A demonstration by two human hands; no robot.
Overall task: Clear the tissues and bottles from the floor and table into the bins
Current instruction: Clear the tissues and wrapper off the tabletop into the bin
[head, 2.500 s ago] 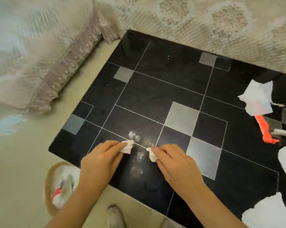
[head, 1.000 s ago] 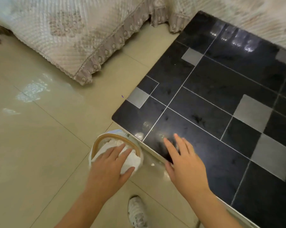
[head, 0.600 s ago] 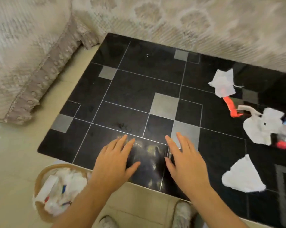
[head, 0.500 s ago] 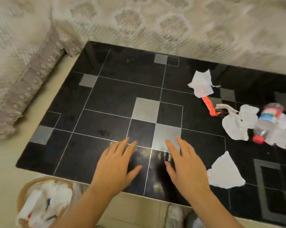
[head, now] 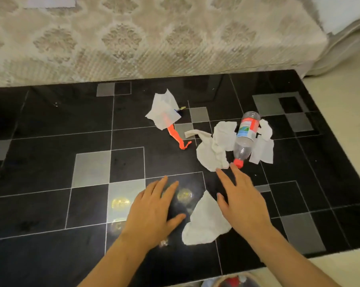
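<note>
On the black tiled table (head: 51, 158) lie several white tissues. One tissue (head: 204, 221) sits between my hands near the front edge. A crumpled tissue (head: 213, 150) lies beside a clear plastic bottle (head: 246, 137) with a red cap, and another tissue (head: 263, 146) is to the bottle's right. A further tissue (head: 163, 109) partly covers an orange strip (head: 176, 136). My left hand (head: 154, 208) hovers open over the table, holding nothing. My right hand (head: 240, 200) is open too, its fingertips close to the bottle's cap.
A sofa with a patterned cream cover (head: 154, 38) runs along the table's far edge. Beige floor (head: 344, 83) shows at the right. The rim of a bin (head: 230, 281) peeks out below the table's front edge.
The view has swung right from the bin on the left to the table's right part. Both hands, emptied of tissue bits, have moved right, toward the tissues and bottle.
</note>
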